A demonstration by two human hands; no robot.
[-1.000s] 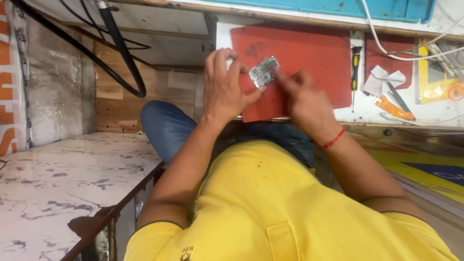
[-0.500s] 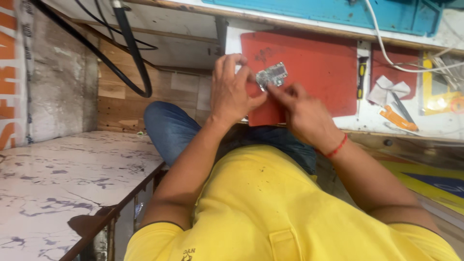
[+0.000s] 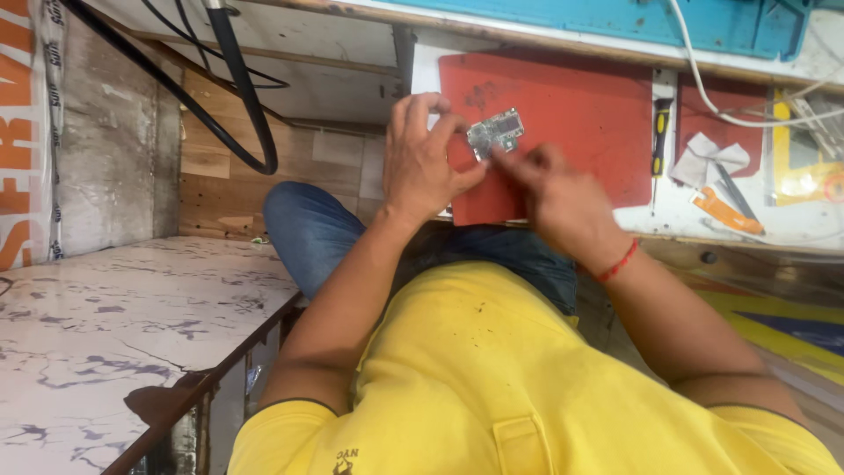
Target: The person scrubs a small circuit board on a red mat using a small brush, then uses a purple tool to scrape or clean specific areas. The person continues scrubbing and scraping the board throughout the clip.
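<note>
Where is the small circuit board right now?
The circuit board is upper centre in the head view, pinched between the left hand and right hand, above the red mat.

This is a small electronics repair workshop; a workbench (image 3: 826, 237) along the top of the frame carries a red work mat (image 3: 571, 114) and a blue mat (image 3: 615, 18); at upper right lie a yellow-handled screwdriver (image 3: 659, 136), an orange tool (image 3: 725, 211) and white cables (image 3: 721, 110); black cables (image 3: 233, 79) hang at upper left; a small bare circuit board (image 3: 495, 134) sits over the red mat.
</note>
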